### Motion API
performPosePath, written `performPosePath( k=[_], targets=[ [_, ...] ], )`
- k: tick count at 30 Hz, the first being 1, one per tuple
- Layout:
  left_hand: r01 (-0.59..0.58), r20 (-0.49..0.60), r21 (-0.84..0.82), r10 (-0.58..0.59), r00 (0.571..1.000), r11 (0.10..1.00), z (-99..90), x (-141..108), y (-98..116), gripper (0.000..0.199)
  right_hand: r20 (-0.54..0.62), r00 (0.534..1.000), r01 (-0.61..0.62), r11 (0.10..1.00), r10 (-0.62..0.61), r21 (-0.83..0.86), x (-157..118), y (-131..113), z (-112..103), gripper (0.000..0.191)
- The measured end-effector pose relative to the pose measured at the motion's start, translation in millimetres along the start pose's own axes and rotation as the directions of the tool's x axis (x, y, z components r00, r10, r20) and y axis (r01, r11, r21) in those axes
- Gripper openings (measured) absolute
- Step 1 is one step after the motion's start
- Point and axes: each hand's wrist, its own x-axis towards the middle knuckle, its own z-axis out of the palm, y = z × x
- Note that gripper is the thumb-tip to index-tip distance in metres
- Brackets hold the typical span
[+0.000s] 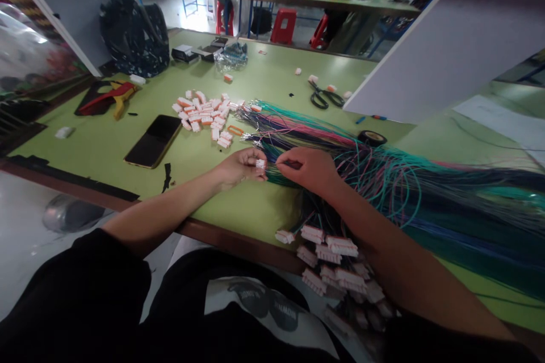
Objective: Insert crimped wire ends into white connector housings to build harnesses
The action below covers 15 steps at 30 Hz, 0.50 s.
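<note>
Between the fingers of my left hand (243, 167) is a small white connector housing (260, 164). Just to its right, my right hand (310, 167) is closed in a pinch, and a thin wire seems to be at its fingertips, too small to make out clearly. Bundles of green, pink and dark wires (306, 130) lie behind and to the right of my hands, their metal ends pointing left. A pile of loose white and orange connector housings (206, 112) sits beyond my left hand. Below my right forearm, several wired connectors (336, 261) hang over the table's front edge.
A phone (153, 142) lies left on the green table (238, 210). Red and yellow pliers (111, 97), black scissors (326, 96) and a roll of black tape (372, 138) lie around. A dark plastic bag (134, 34) stands far left; a white panel (443, 39) rises at right.
</note>
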Motion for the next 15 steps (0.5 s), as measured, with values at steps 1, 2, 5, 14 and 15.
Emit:
performPosePath(
  k=[1, 2, 5, 14, 15],
  targets=[
    [0.002, 0.001, 0.0, -0.002, 1.0, 1.0, 0.2, -0.3, 0.4, 0.035, 0.01, 0.999, -0.031, 0.999, 0.031, -0.006, -0.2, 0.5, -0.6, 0.018],
    [0.002, 0.002, -0.002, -0.002, 1.0, 1.0, 0.3, -0.4, 0.5, 0.035, 0.015, 0.998, -0.054, 0.999, 0.054, -0.004, -0.6, 0.6, -0.8, 0.017],
    [-0.001, 0.002, -0.006, 0.001, 1.0, 1.0, -0.2, 0.1, -0.5, 0.035, 0.008, 0.997, -0.083, 0.996, 0.083, 0.023, -1.6, 1.0, 0.3, 0.017],
    [0.006, -0.006, 0.019, -0.006, 1.0, 1.0, 0.2, -1.0, 0.2, 0.029, 0.0, 0.994, -0.11, 0.994, 0.11, -0.019, -1.5, 4.0, -0.5, 0.017],
    [0.006, -0.008, 0.019, -0.006, 1.0, 1.0, 0.3, -1.3, 0.3, 0.029, -0.001, 0.994, -0.107, 0.994, 0.107, -0.02, -1.6, 4.3, -0.6, 0.017]
  ],
)
